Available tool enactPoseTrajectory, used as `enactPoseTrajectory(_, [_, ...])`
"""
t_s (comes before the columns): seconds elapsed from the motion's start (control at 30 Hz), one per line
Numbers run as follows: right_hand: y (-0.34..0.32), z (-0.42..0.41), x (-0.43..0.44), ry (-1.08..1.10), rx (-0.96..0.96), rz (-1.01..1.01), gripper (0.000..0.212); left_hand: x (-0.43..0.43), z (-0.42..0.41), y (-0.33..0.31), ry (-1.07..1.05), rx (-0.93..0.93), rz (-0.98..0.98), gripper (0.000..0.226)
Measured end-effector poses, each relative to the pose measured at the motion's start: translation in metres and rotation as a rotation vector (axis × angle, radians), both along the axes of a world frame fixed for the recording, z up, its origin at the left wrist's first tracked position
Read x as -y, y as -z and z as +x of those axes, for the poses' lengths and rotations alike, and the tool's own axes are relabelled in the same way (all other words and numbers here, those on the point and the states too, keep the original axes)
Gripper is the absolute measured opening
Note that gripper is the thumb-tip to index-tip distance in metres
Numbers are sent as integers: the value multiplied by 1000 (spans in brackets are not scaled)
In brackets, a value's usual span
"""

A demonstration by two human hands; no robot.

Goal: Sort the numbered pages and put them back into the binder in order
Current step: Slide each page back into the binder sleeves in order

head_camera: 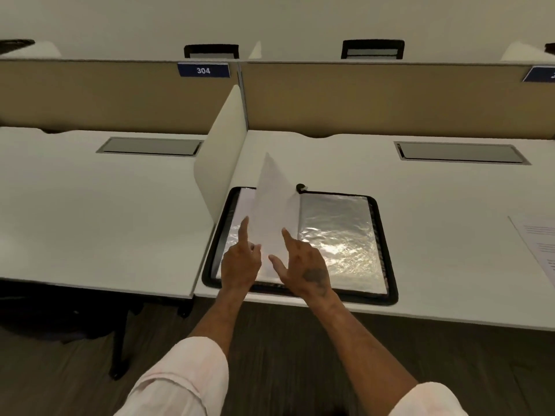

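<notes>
- Black zip-edged binder [387, 250] with clear plastic sleeves lying open flat on white desk [420, 181], at 6 o'clock near the front edge, just beside white divider panel [225, 151] at its 9 o'clock.
- One pale sheet or sleeve leaf [273, 199] standing upright over the spine, tilted toward 11 o'clock, mid-turn between both hands.
- Left hand [240, 265]: index finger [244, 232] straight against the leaf's left face, other fingers folded; cannot tell if thumb pinches the edge.
- Right hand [306, 268]: index finger [289, 237] and thumb spread, index tip touching the leaf's right face, gripping nothing visible.
- Crinkled shiny sleeve [339, 235] exposed at binder's 3 o'clock; no page number legible.
- Loose printed white page [537, 244] at far 3 o'clock on desk, well apart from binder.
- Step, judged: leafing through sleeves to find a slot or check order; filing looks barely under way.
- Next, judged: lay leaf flat, fetch loose page, read its number, feed into sleeve mouth without buckling.
</notes>
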State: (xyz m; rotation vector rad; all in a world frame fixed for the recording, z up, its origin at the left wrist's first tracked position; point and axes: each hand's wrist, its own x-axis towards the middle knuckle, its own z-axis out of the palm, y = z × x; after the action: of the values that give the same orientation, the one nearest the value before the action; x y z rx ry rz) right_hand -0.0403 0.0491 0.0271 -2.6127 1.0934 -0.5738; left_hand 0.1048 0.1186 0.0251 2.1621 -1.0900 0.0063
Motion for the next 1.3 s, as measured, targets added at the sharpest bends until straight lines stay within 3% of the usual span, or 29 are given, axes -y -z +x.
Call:
enactPoseTrajectory(0.07, [12, -1, 0, 11, -231, 113, 73, -9, 19, 28, -3, -57, 132, 67])
enactPoseTrajectory(0.13, [27, -12, 5, -1, -422, 235, 76, -18, 28, 31, 17, -64, 259, 43])
enactPoseTrajectory(0.2, [44, -26, 10, 12, -527, 329, 79, -27, 41, 36, 19, -98, 357, 33])
enactPoseTrajectory(0.33, [62, -45, 8, 31, -651, 414, 84, -38, 53, 54, 68, -137, 463, 35])
enactPoseTrajectory(0.47, [71, -53, 6, 23, -669, 425, 86, -36, 56, 61, 147, -122, 573, 30])
enactPoseTrajectory(0.63, [78, -57, 5, 15, -700, 406, 86, -35, 48, 61, 179, -158, 719, 53])
enactPoseTrajectory(0.87, [73, -60, 9, 33, -655, 354, 89, -29, 47, 67, 229, 105, 857, 73])
enactPoseTrajectory(0.97, [65, -66, 18, 58, -576, 269, 110, -6, 34, 55, 306, 217, 814, 83])
enactPoseTrajectory(1.17, [45, -108, 53, 174, -490, 203, 89, 55, -19, 44, 379, 369, 690, 98])
enactPoseTrajectory(1.3, [38, -162, 78, 265, -451, 211, 83, 92, -74, 36, 458, 358, 632, 90])
